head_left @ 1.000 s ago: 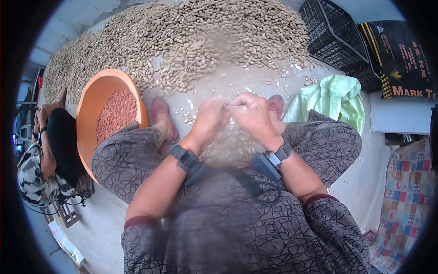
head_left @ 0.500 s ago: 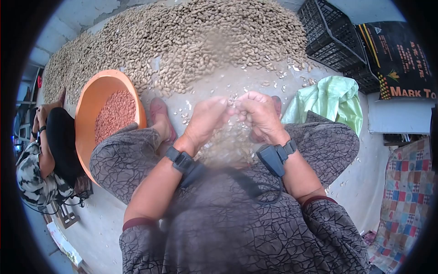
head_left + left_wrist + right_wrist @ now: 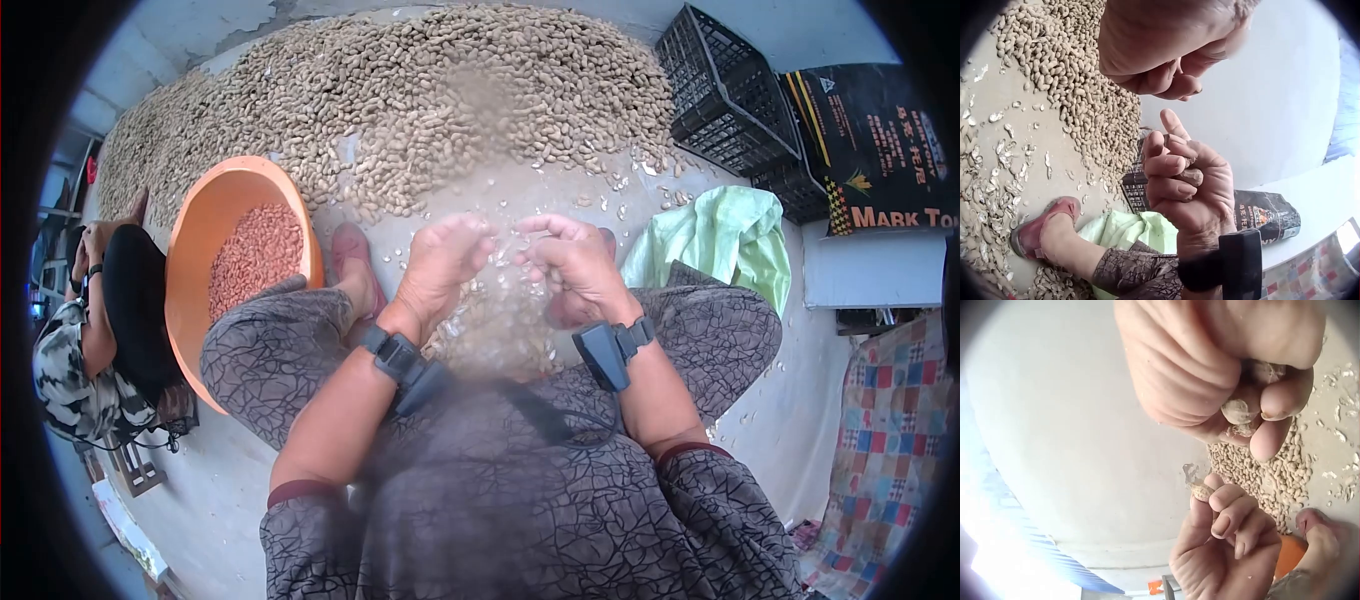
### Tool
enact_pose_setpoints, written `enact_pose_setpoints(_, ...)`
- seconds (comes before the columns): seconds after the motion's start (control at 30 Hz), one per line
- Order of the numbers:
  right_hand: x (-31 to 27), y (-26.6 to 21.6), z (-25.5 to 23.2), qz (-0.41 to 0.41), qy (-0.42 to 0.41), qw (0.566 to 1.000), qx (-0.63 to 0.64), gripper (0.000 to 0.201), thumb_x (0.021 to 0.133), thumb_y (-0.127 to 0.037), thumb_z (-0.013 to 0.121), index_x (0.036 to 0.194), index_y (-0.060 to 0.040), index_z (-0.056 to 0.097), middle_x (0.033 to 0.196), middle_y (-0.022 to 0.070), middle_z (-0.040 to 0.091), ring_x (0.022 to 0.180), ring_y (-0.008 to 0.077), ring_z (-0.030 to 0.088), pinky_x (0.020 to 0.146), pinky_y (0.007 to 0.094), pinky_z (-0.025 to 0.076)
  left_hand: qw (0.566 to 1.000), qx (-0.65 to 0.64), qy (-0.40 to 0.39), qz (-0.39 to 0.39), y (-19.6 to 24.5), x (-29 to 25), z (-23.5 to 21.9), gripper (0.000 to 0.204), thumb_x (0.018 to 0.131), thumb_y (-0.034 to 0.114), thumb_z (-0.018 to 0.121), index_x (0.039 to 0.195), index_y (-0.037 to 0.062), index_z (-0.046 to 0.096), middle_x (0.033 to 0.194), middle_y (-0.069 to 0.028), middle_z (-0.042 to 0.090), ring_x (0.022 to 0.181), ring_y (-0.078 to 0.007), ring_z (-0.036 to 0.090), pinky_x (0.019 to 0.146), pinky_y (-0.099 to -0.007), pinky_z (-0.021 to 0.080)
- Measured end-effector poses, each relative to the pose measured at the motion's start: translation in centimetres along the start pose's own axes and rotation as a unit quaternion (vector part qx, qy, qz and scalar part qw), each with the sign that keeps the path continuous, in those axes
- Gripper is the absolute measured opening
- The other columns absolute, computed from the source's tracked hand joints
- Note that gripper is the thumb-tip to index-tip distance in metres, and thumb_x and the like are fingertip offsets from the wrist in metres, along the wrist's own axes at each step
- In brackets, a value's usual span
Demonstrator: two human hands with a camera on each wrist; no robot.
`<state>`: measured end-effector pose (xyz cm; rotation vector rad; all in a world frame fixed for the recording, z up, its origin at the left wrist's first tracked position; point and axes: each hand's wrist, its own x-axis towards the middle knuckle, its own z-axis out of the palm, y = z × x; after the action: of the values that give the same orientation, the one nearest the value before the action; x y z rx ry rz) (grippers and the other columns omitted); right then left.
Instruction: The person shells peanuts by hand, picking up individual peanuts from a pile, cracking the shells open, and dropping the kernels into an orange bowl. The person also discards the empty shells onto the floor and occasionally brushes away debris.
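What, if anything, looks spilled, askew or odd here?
Empty shells lie strewn on the floor near the feet. The orange basin looks tilted, its reddish kernels bunched toward one side, though lens distortion may exaggerate that. A blurry patch veils part of the peanut pile in the head view.

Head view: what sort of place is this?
Probably a storeroom or shed for crops: a large heap of unshelled peanuts lies on the floor, an orange basin holds reddish kernels, and black crates stand beside the heap.
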<state>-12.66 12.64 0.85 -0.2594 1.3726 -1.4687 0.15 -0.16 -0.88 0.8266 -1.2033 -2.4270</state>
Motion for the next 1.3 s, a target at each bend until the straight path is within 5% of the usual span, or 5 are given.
enact_pose_setpoints(0.7,-0.8,1.1,-0.1,-0.047,-0.064,0.997,0.012,0.010,0.079,-0.011,0.060,0.084,-0.0027,0.064,0.072,0.0004,0.059,0.059,0.0061,0.051,0.053,0.0177,0.040,0.962,0.231,-0.059,0.133,-0.9,-1.4,1.7,0.006,0.089,0.010,0.055,0.089,0.0039,0.054,0.068,0.0028,0.054,0.055,-0.0007,0.043,0.048,-0.0154,0.032)
enact_pose_setpoints(0.8,-1.0,1.1,0.0,-0.037,-0.090,0.995,0.021,0.007,0.081,-0.009,0.055,0.082,-0.0031,0.059,0.069,0.0036,0.059,0.053,0.0054,0.051,0.040,0.0164,0.033,0.946,0.285,-0.078,0.132,-0.7,-1.8,1.7,0.006,0.088,0.009,0.054,0.087,0.0031,0.054,0.070,0.0033,0.055,0.059,-0.0010,0.046,0.051,-0.0162,0.035)
enact_pose_setpoints(1.0,-2.9,0.4,1.4,0.010,-0.042,0.997,0.061,0.007,0.080,-0.009,0.054,0.079,-0.0026,0.056,0.066,0.0041,0.056,0.050,0.0067,0.050,0.038,0.0159,0.033,0.839,0.486,-0.026,0.242,-1.2,-2.6,2.5,0.010,0.087,0.007,0.050,0.082,-0.0009,0.053,0.064,-0.0059,0.055,0.063,-0.0102,0.056,0.055,-0.0273,0.044)
enact_pose_setpoints(1.07,-2.9,0.6,1.7,0.027,-0.011,0.995,0.100,0.008,0.080,-0.010,0.054,0.079,-0.0024,0.056,0.066,0.0048,0.055,0.049,0.0074,0.049,0.038,0.0167,0.033,0.836,0.490,0.010,0.249,-1.8,-2.3,2.3,0.020,0.087,0.019,0.048,0.087,0.0006,0.054,0.075,-0.0213,0.059,0.070,-0.0354,0.061,0.063,-0.0390,0.046)
enact_pose_setpoints(1.3,-3.3,1.3,2.6,0.010,0.016,0.991,0.133,0.009,0.081,-0.010,0.053,0.079,-0.0013,0.055,0.065,0.0076,0.055,0.049,0.0088,0.049,0.037,0.0183,0.034,0.881,0.389,0.030,0.268,-2.5,-2.0,1.9,0.018,0.087,0.016,0.046,0.085,-0.0010,0.053,0.070,-0.0194,0.056,0.065,-0.0264,0.057,0.064,-0.0366,0.045)
